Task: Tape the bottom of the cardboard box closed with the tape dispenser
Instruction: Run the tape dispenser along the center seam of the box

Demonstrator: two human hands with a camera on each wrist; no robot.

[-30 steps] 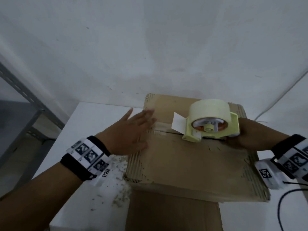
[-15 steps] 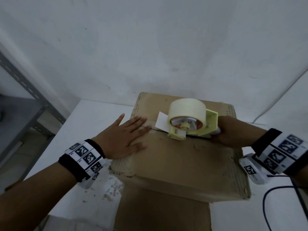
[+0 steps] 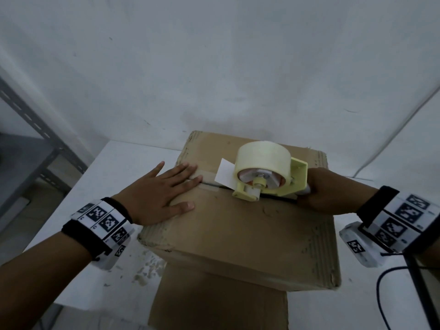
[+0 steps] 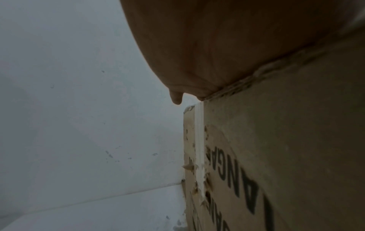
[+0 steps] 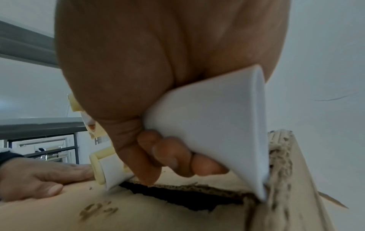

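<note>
A brown cardboard box (image 3: 238, 229) stands flaps-up on a white table (image 3: 114, 167), its centre seam partly gaping. My left hand (image 3: 162, 194) lies flat on the box's left part, fingers straight, over the started strip of tape (image 3: 207, 179). My right hand (image 3: 326, 189) grips the white handle (image 5: 213, 125) of the pale yellow tape dispenser (image 3: 269, 179), whose roller sits on the seam near the box's middle. A big roll of beige tape (image 3: 264, 156) rides on it. In the right wrist view the seam (image 5: 177, 195) is dark and open under the handle.
Cardboard crumbs (image 3: 147, 270) lie on the table at the box's left front corner. A grey metal shelf frame (image 3: 35, 129) stands at the left. A white wall rises close behind the box. A black cable (image 3: 385, 296) hangs at the right edge.
The dispenser has been drawn to the right along the seam, away from my left hand, leaving a short strip of tape behind it. My left hand stays flat on the box.
</note>
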